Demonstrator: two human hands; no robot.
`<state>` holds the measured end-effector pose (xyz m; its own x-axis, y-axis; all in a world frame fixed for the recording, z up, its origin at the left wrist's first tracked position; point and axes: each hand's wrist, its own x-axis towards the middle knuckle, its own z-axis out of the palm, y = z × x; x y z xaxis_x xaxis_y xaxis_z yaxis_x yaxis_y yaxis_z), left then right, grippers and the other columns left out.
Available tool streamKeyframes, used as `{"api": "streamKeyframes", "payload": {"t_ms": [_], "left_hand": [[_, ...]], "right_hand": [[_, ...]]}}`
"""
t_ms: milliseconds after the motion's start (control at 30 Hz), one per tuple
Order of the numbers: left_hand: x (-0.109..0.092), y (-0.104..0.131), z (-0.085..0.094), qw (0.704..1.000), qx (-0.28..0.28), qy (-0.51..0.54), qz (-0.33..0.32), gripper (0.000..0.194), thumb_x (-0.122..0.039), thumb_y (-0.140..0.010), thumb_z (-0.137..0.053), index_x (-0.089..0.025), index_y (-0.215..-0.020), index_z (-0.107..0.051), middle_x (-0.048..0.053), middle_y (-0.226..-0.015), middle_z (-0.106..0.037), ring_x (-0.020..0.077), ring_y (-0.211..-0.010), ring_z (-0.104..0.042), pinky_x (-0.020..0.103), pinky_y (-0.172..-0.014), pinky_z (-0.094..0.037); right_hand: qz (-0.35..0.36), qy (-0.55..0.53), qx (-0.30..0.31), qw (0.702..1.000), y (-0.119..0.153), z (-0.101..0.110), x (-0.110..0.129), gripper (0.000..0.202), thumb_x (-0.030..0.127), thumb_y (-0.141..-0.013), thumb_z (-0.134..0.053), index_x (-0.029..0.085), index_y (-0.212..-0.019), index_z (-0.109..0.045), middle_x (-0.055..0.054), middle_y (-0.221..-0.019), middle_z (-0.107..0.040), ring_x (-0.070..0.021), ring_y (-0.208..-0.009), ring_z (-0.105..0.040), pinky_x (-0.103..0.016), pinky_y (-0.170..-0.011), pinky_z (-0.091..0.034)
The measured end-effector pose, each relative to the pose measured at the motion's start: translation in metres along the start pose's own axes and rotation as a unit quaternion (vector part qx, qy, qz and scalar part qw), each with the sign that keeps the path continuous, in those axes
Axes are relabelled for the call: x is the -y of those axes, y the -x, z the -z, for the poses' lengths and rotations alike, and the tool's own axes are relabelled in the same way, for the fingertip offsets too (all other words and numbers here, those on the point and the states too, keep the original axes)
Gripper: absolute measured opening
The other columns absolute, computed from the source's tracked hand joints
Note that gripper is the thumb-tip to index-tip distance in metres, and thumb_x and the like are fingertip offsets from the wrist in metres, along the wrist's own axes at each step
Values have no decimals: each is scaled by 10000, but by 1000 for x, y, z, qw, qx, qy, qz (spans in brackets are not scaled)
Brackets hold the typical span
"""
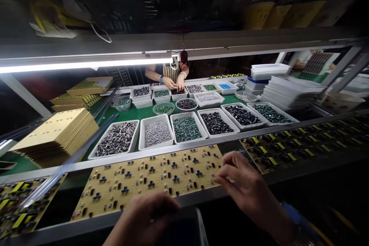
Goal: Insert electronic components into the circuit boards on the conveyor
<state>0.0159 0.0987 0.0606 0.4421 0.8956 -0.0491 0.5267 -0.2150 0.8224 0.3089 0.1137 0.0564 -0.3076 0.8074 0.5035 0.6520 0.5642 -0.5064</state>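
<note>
A tan circuit board (135, 175), dotted with small black, blue and silvery components, lies on the rail in front of me. At its right end is my right hand (245, 186). The thumb and fingers are pinched together close to the board's edge; whatever sits between them is too small to make out. My left hand (144, 215) is low in front of the board, fingers curled over a dark container (184, 228) with a pale rim. The container's contents are hidden in shadow.
White trays (187, 128) of loose components stand behind the board. A stack of bare boards (57, 134) is at left. Filled boards (311, 138) with yellow parts lie right. Across the bench, a co-worker's hands (175, 82) reach into a tray. A lit tube (86, 64) hangs overhead.
</note>
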Motion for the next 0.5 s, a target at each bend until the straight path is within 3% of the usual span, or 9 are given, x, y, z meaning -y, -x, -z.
{"api": "streamKeyframes", "payload": {"t_ms": [100, 300, 400, 500], "left_hand": [[-21, -36, -3, 999, -39, -2, -22, 91, -188, -857, -664, -212, -829, -748, -5, -798, -753, 171, -752, -690, 265, -697, -511], [-47, -107, -27, 978, -87, -148, -118, 89, -84, -853, -717, -170, -844, -735, 44, -893, -709, 211, -854, -657, 323, -782, -501], [-53, -130, -39, 973, -84, -172, -132, 94, -79, -871, -696, -153, -862, -754, 82, -939, -701, 252, -949, -629, 367, -858, -502], [-54, -143, -47, 969, -81, -192, -136, 103, -82, -880, -677, -133, -848, -760, 107, -941, -692, 278, -982, -606, 396, -895, -499]], "right_hand": [[-14, -64, 45, 997, 16, -9, 18, 164, 151, -1002, -502, 218, -861, -553, -36, -954, -520, -172, -901, -564, -304, -790, -497], [-16, -59, 83, 995, 39, -22, 33, 191, 129, -988, -471, 219, -838, -545, -47, -919, -553, -187, -859, -579, -301, -723, -501], [4, -15, 82, 997, 45, -22, 33, 181, 69, -936, -518, 218, -844, -564, -60, -950, -566, -211, -927, -574, -305, -748, -504], [41, 14, 73, 996, 47, -20, 31, 170, 69, -916, -536, 213, -828, -556, -50, -908, -580, -194, -870, -571, -279, -715, -497]]}}
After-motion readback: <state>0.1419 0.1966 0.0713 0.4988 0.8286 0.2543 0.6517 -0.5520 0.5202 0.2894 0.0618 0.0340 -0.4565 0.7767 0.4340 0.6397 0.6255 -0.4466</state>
